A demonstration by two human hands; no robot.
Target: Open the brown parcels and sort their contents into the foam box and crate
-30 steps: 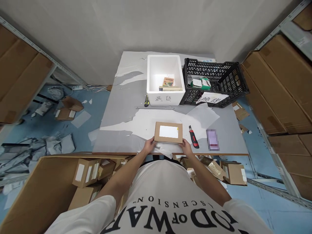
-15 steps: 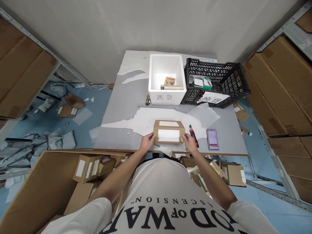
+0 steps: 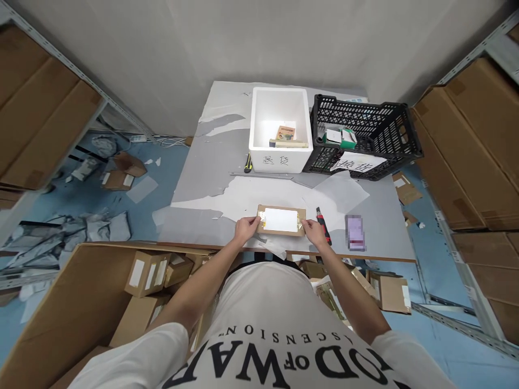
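Observation:
Between my hands, near the front edge of the table, is a small brown cardboard box (image 3: 281, 233) with a large white label on the face turned up toward me. My left hand (image 3: 247, 229) grips its left end, fingers closed on the edge. At the opposite end my right hand (image 3: 314, 231) pinches the box's right edge. A red and black box cutter (image 3: 323, 225) lies just beyond my right hand. Farther right, a blurred purple item (image 3: 356, 233) rests on the table.
At the back stand a white foam bin (image 3: 280, 160) with small packets inside and a black plastic crate (image 3: 365, 109) with small boxes. A yellow and black cutter (image 3: 247, 163) lies beside the bin. A large carton (image 3: 60, 324) of parcels stands front left.
The box has been tilted in my hands: its labelled face now shows more fully, and the second face with a smaller label is out of sight. The view has shifted slightly.

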